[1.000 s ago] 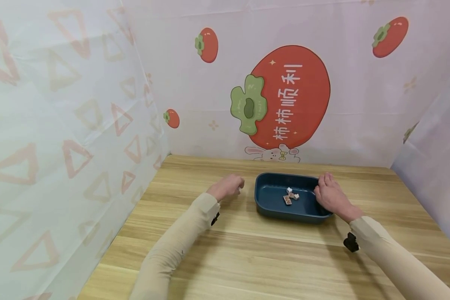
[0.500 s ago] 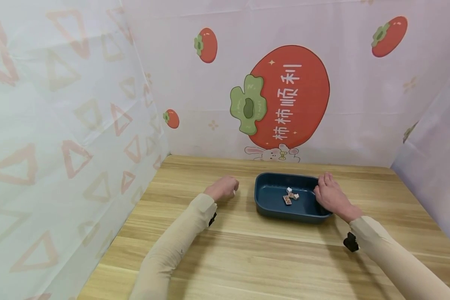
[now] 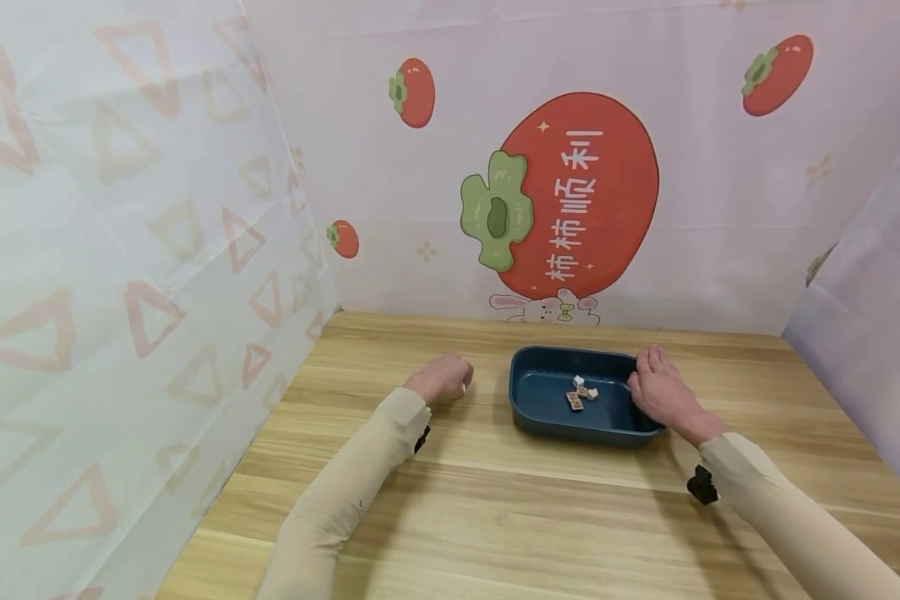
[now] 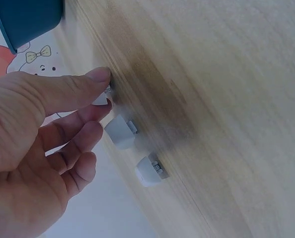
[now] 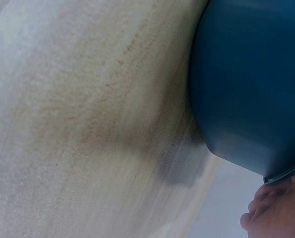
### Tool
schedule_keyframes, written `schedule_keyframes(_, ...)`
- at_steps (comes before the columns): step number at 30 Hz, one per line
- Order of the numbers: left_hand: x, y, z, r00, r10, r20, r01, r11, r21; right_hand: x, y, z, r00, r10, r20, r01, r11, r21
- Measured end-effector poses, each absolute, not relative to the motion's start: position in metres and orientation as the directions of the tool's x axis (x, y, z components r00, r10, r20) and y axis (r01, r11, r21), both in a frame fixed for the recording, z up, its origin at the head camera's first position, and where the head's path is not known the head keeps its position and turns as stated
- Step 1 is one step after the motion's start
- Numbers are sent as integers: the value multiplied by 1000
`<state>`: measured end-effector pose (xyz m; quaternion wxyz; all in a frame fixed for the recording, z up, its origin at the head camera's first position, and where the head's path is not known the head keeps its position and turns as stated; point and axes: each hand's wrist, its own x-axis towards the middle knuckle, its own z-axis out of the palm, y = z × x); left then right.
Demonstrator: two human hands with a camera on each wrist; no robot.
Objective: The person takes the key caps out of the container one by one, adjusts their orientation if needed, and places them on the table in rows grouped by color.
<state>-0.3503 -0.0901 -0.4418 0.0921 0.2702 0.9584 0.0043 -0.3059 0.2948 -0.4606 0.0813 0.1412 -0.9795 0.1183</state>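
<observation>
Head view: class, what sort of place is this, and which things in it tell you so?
Probably a makeshift recording booth: a wood-grain table is enclosed by printed sheets showing red fruit and triangles, and a black device, perhaps a camera, sits by the right sleeve.

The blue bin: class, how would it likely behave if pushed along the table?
The blue bin is probably stiff, since its walls appear smooth and unbuckled. It would likely slide rather than tip, being low and wide on the table. The small pieces inside might shift, as they seem loose.
</observation>
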Motion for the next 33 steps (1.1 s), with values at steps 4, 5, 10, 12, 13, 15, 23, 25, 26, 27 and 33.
schedule_keyframes(4,-349,-90,-441,-843,502,-192,500,864,65,-306,295,-460,-949,-256,185,-293,932,-213)
schedule_keyframes(5,-349,-90,-440,-844,499,-196,496,865,68,-305,295,-460,-949,-255,183,-292,932,-216)
schedule_keyframes(10,-350,-91,-438,-841,499,-209,487,867,108,-305,295,-458,-950,-255,178,-292,930,-223)
schedule_keyframes(12,-351,-91,-436,-840,500,-210,479,866,144,-305,295,-458,-950,-256,177,-292,930,-224)
schedule_keyframes(13,-352,-90,-435,-842,499,-206,473,866,162,-305,294,-458,-950,-257,176,-292,930,-225)
schedule_keyframes(15,-354,-89,-433,-846,500,-184,467,863,193,-305,295,-459,-951,-257,173,-292,930,-224)
schedule_keyframes(23,-359,-80,-424,-833,551,-59,537,829,157,-303,293,-459,-953,-253,168,-285,935,-213)
schedule_keyframes(25,-359,-77,-421,-830,556,-49,542,824,162,-303,293,-458,-952,-257,166,-288,936,-204)
schedule_keyframes(26,-358,-75,-419,-828,559,-47,546,821,167,-303,292,-458,-952,-257,166,-288,936,-203)
schedule_keyframes(27,-358,-72,-417,-824,565,-44,550,817,173,-303,292,-457,-952,-257,168,-288,936,-200)
schedule_keyframes(33,-355,-53,-408,-808,589,-24,576,797,184,-303,293,-458,-945,-266,191,-300,936,-182)
